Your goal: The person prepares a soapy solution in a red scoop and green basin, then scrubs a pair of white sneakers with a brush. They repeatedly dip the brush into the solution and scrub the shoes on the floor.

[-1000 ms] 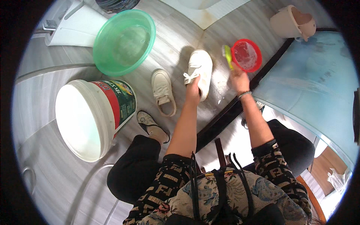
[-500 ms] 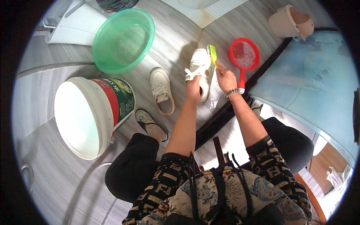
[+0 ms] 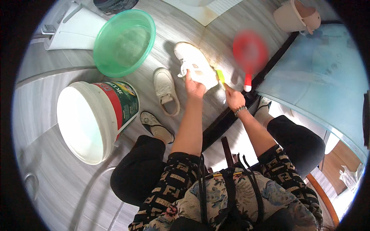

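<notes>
Presently, our left hand point(image 3: 195, 87) grips a white shoe point(image 3: 195, 63); our right hand point(image 3: 234, 99) holds a yellow-green brush point(image 3: 220, 76) at its heel point(image 3: 211, 79).

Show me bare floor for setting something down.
One bare patch of floor lies between the green basin and the white fixture, another beyond the red dipper, between that fixture and the beige pail. It is crowded around the left hand, gripping the white shoe, and the right hand, gripping the yellow-green brush, with a loose shoe close by.
</notes>
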A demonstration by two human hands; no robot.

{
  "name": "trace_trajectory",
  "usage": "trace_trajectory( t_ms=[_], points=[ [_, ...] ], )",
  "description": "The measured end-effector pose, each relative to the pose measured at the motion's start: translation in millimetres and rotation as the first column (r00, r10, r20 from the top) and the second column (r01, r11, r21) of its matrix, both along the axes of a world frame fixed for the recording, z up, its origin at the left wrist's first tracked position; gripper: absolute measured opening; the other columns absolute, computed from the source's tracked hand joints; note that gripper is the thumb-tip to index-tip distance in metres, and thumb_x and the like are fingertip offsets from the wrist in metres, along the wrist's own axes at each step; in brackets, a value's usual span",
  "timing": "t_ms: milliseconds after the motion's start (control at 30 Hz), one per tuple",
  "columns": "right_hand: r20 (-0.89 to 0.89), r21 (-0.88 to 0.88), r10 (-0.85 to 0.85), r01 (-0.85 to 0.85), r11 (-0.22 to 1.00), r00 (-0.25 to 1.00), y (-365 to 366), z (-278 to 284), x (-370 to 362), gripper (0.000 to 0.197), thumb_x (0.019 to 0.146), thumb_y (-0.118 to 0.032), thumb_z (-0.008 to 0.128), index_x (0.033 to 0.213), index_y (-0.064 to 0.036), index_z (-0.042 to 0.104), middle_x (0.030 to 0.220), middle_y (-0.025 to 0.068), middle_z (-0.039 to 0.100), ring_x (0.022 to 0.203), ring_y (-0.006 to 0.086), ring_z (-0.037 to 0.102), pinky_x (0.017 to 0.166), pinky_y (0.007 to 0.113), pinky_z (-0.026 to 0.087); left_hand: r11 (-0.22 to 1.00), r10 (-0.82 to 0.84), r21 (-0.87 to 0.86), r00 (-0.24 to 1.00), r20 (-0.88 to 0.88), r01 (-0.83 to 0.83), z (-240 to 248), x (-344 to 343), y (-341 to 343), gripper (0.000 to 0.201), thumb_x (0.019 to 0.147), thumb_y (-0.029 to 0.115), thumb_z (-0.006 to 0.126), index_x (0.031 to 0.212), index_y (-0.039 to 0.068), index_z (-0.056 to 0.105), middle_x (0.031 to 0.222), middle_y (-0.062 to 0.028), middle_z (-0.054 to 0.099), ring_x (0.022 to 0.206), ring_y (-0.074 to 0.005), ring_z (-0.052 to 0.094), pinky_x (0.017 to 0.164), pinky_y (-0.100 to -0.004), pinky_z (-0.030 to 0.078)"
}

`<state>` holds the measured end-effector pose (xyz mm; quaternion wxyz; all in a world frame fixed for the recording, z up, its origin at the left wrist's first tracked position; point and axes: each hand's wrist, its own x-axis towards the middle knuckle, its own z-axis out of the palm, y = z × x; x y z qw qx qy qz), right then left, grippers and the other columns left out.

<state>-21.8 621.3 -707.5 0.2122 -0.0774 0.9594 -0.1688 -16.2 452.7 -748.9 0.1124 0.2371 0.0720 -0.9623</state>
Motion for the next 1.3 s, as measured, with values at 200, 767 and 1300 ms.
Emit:
trace_trajectory(
  t_ms=[200, 767, 1300],
  points=[
    [-0.15, -0.212, -0.054, 0.021, 0.977, 0.987, -23, 15, -20, 0.033, 0.08, -0.024, 0.046, 0.113, -0.0258, 0.049, 0.07, 0.019, 0.057, 0.065, 0.0358, 0.056, 0.058, 0.046, 0.044, 0.993, -0.03, -0.109, 0.994, 0.103, 0.041, -9, 3, 3, 0.041, 0.088, 0.037, 0.036, 0.112, 0.005, 0.045, 0.11, -0.0066, 0.052, 0.1, -0.0219, 0.049, 0.09, -0.039, 0.037],
    [0.176, -0.288, -0.208, 0.253, 0.924, 0.962, -4, -19, 17, 0.035, 0.082, -0.022, 0.046, 0.116, -0.0155, 0.05, 0.053, 0.0078, 0.049, 0.048, 0.0137, 0.048, 0.05, 0.028, 0.04, 0.98, -0.002, -0.19, 0.962, 0.274, 0.056, -8, 9, -2, 0.061, 0.079, 0.056, 0.04, 0.112, 0.005, 0.043, 0.103, -0.0065, 0.053, 0.097, -0.0195, 0.048, 0.086, -0.0344, 0.039],
    [0.068, -0.246, -0.156, 0.168, 0.955, 0.985, 2, -3, -2, 0.036, 0.078, -0.029, 0.05, 0.113, -0.0199, 0.05, 0.078, 0.02, 0.058, 0.074, 0.0339, 0.057, 0.068, 0.04, 0.045, 0.098, -0.195, -0.538, 0.546, 0.815, 0.837, 56, -18, -14, 0.05, 0.073, 0.027, 0.064, 0.104, -0.009, 0.048, 0.102, -0.016, 0.055, 0.093, -0.0221, 0.053, 0.08, -0.0324, 0.039]
  ],
)
